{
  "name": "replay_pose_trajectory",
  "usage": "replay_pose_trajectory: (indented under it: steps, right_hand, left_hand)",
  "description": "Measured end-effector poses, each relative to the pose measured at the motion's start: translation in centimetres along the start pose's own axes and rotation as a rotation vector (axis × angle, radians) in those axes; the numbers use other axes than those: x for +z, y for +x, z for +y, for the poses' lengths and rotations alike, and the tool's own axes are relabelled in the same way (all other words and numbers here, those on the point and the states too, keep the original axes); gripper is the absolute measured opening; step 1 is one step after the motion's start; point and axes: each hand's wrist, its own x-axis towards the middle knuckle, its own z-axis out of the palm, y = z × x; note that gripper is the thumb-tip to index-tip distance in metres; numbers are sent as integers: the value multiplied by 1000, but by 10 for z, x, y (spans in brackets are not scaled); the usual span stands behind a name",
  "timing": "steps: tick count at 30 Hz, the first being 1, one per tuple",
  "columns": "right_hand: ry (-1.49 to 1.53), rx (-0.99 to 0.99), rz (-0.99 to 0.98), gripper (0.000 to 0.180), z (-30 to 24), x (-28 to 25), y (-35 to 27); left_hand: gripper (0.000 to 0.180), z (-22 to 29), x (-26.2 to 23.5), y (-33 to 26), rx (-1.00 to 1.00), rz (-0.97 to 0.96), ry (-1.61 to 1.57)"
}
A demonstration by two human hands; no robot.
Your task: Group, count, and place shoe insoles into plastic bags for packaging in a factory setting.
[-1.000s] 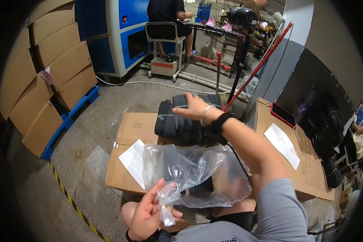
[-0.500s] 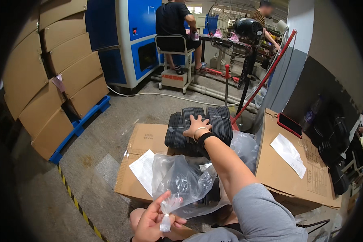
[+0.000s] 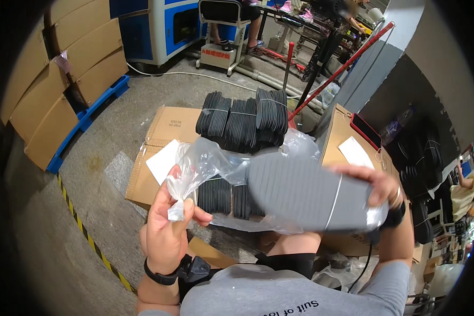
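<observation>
My left hand (image 3: 166,231) pinches the gathered, twisted corner of a clear plastic bag (image 3: 194,167), fingers closed round it. With my right hand (image 3: 378,184) I grip one end of a bundle of grey shoe soles (image 3: 305,192), bound by a thin white band, its ribbed face upward. This bundle is tilted above the bag's right side and hides part of it. Within or under the clear film, more dark sole bundles (image 3: 215,197) show left of the held one. Further off, a row of banded dark sole bundles (image 3: 239,122) rests at the far side of the bag.
A cardboard box (image 3: 175,122) with a white sheet (image 3: 162,162) is beneath the bag. On the right, another carton (image 3: 332,138) carries a phone (image 3: 365,131) and a paper (image 3: 356,152). Stacked cartons (image 3: 92,63) stand on a blue pallet (image 3: 89,124). A person sits on a chair (image 3: 224,31) ahead.
My right hand has left the far row with a sole bundle and drawn it back toward me, to the right. My left hand has raised the bag corner and moved left. The view has tilted down.
</observation>
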Motion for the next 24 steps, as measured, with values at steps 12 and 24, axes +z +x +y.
replay_pose_trajectory:
  steps: [12,24]
  right_hand:
    - [-1052,-382,-126,46,106,44,133]
    - [-1135,575,1041,115,30,-161,263]
  left_hand:
    - [59,-3,9,-23,18,-20,135]
    - [70,11,-5,7,25,38,54]
